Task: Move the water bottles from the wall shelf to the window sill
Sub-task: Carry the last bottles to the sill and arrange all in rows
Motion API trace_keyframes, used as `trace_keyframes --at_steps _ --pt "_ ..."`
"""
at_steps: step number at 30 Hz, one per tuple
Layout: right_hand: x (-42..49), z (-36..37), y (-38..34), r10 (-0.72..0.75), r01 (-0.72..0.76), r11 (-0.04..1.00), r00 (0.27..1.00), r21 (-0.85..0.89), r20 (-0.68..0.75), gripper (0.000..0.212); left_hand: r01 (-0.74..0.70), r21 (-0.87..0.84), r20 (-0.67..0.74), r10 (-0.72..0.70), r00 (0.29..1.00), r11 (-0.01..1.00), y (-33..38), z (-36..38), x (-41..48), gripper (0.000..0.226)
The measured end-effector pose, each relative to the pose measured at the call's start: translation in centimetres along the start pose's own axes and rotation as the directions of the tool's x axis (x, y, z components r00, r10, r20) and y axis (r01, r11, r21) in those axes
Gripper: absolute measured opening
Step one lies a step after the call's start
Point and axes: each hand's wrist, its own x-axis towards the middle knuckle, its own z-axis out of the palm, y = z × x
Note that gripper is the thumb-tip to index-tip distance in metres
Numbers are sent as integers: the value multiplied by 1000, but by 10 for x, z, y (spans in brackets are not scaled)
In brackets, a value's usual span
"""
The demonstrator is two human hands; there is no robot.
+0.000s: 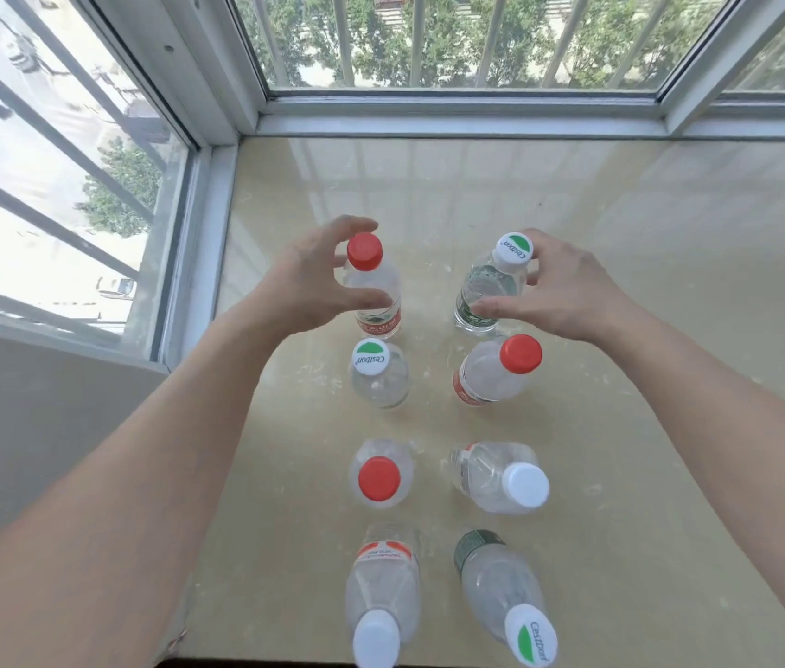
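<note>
Several clear water bottles stand in two rows on the beige window sill. My left hand curls round the far red-capped bottle, fingers behind its cap and thumb across its body. My right hand curls round the far green-and-white-capped bottle, thumb across its label. Both bottles stand upright on the sill. Closer to me stand a green-and-white-capped bottle, a red-capped bottle, another red-capped bottle and a white-capped bottle. The wall shelf is out of view.
Two more bottles stand at the sill's near edge. White window frames with outside bars close the sill at the back and left. A grey wall lies at the lower left. Bare sill stretches to the right.
</note>
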Motion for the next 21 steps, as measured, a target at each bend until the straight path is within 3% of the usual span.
trace_keyframes --at_steps 7,21 --pt "6 9 2 -98 91 993 991 -73 -91 42 -31 53 -17 32 999 998 -1 3 5 51" --pt "12 -11 0 -144 157 979 985 -131 97 48 -32 26 -40 33 999 999 -7 7 5 51"
